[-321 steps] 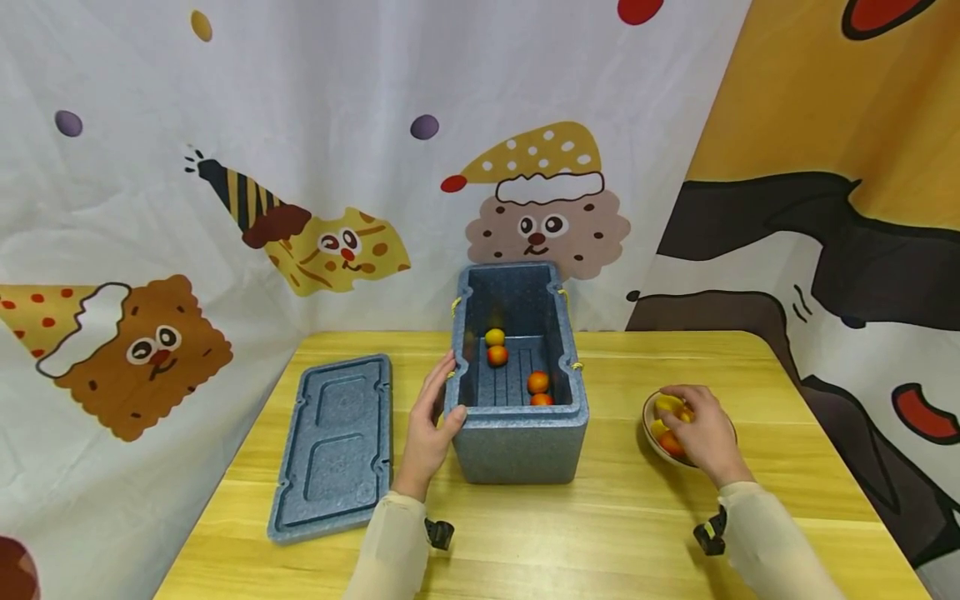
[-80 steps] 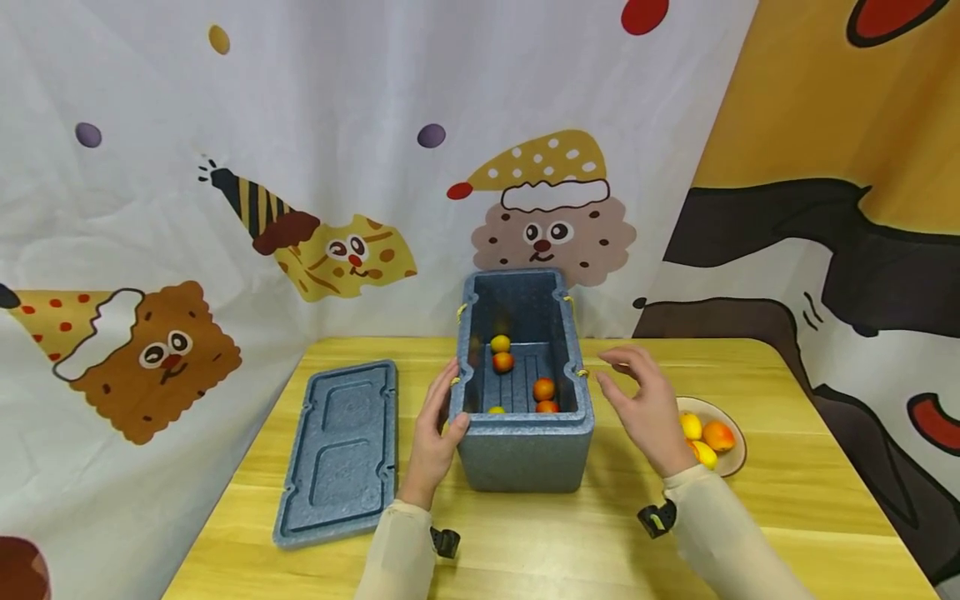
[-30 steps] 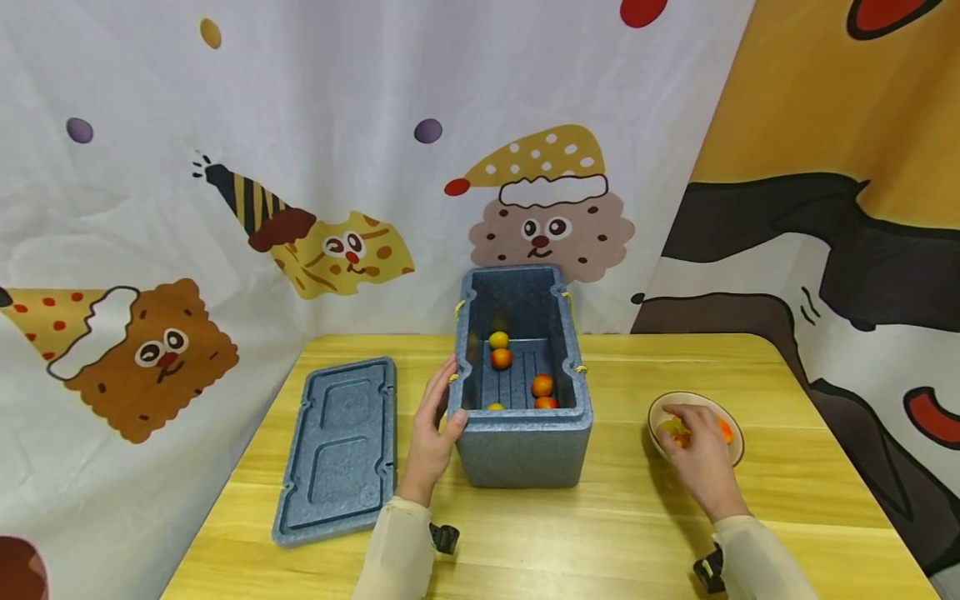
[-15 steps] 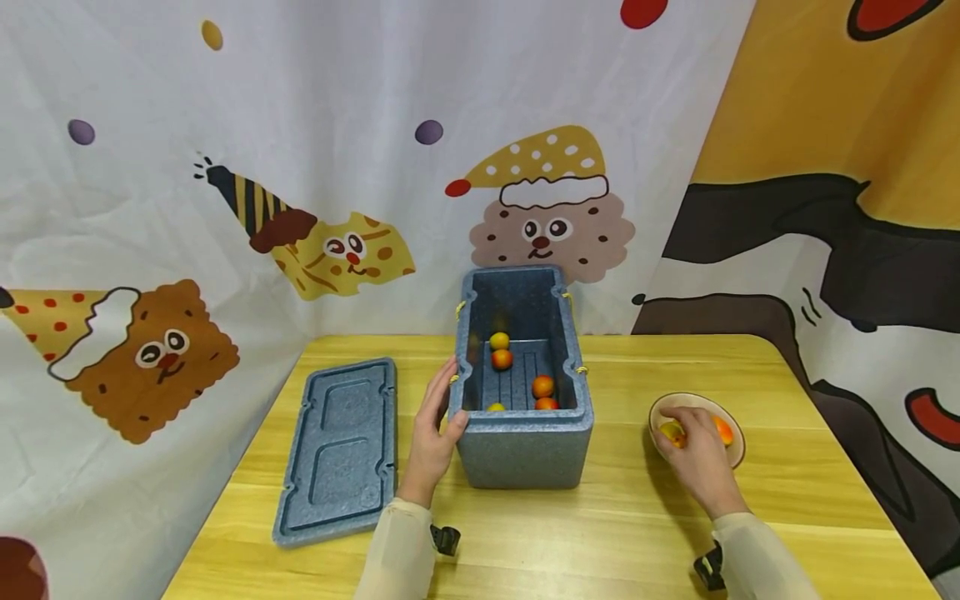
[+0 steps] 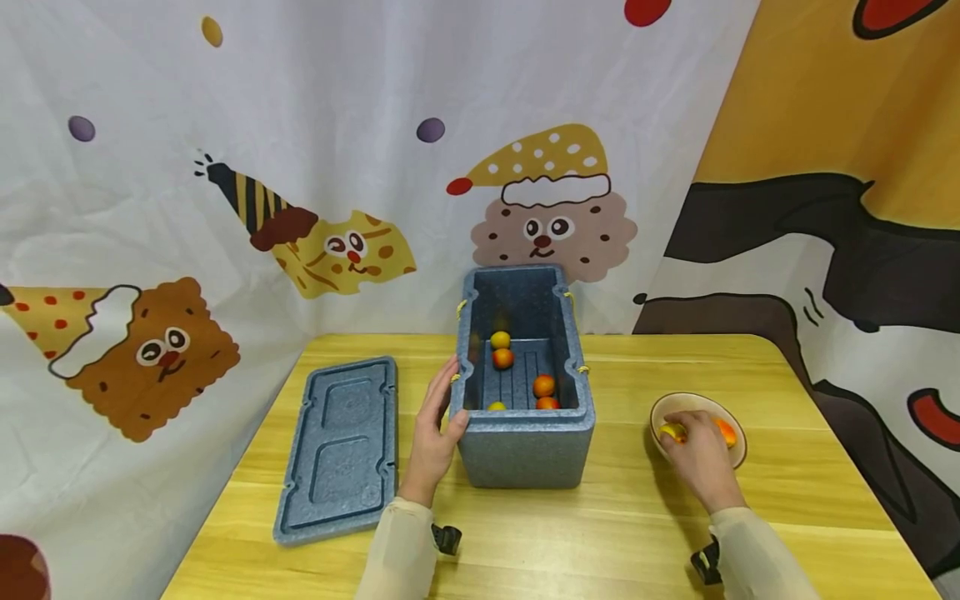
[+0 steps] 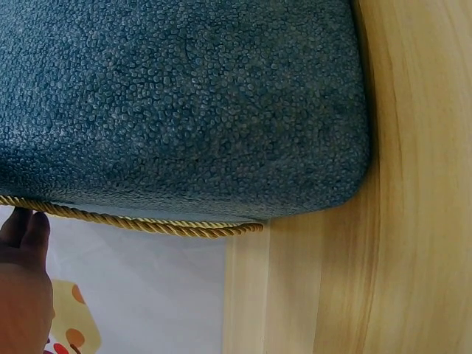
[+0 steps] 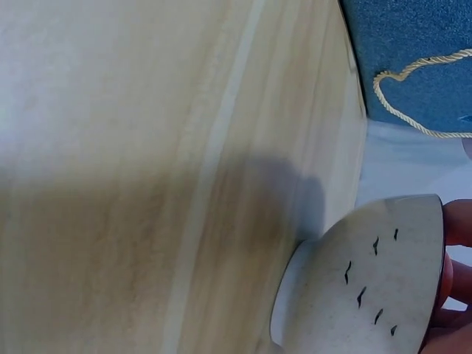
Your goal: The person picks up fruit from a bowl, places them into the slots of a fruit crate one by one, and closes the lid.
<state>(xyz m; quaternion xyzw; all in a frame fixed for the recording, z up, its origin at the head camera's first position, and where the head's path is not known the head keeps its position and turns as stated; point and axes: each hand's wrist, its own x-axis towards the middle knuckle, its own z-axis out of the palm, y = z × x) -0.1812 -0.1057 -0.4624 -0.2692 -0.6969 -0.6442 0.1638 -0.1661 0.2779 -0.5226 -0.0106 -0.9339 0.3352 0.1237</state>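
A blue-grey foam box (image 5: 525,454) stands lidless mid-table, several small yellow and orange-red fruits inside, such as an orange one (image 5: 543,385). My left hand (image 5: 432,437) rests against its left front corner, fingers along the outer side and thumb at the front rim. In the left wrist view, fingertips show beside the box's yellow rope (image 6: 169,227). At the right, my right hand (image 5: 701,458) reaches into a cream bowl (image 5: 658,408) and pinches a small yellow-and-red fruit (image 5: 672,432). Another orange-red fruit (image 5: 725,432) lies behind the fingers. The right wrist view shows the bowl's speckled outside.
A blue-grey foam lid (image 5: 337,450) lies flat on the wooden table (image 5: 622,533), left of the box. Behind the table hangs a printed cloth (image 5: 360,83) with cartoon figures. Bare tabletop separates box and bowl.
The right hand went from beside the box back to the bowl, then its thumb and fingers closed on a fruit. Since the oldest frame, a yellow fruit has appeared by the box's front wall.
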